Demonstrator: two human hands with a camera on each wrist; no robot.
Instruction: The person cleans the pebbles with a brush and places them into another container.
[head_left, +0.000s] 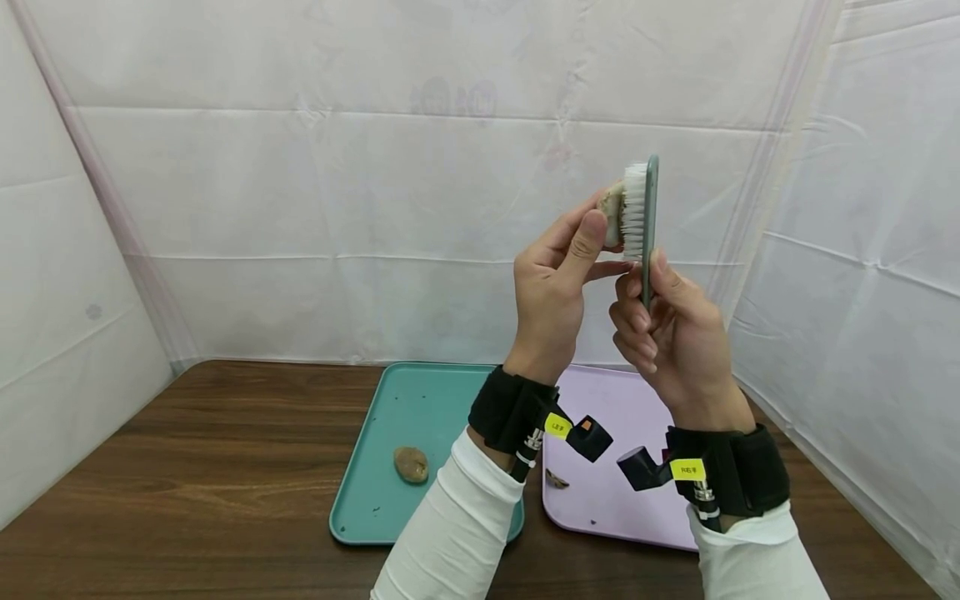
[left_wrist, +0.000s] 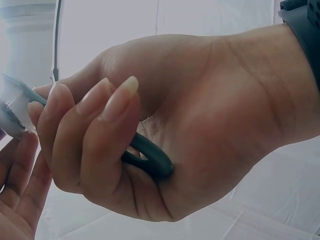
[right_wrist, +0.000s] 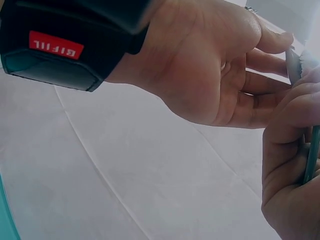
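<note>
Head view: a grey-green brush (head_left: 643, 218) is held upright above the purple tray (head_left: 637, 508), its handle gripped by the curled fingers of the right hand (head_left: 675, 337). A small pale object (head_left: 611, 215) is pinched by the left hand (head_left: 555, 292) against the white bristles. A brown lump (head_left: 410, 463) is seen on the teal tray (head_left: 360, 500), left of the purple tray.

You could not make out the small pale object (head_left: 611, 210) your left hand (head_left: 553, 293) pressed against the brush (head_left: 640, 212); fingers and bristles covered most of it. The brush handle sat buried in your right hand (head_left: 675, 337). The scrap on the purple tray (head_left: 622, 500) was too small to identify.
</note>
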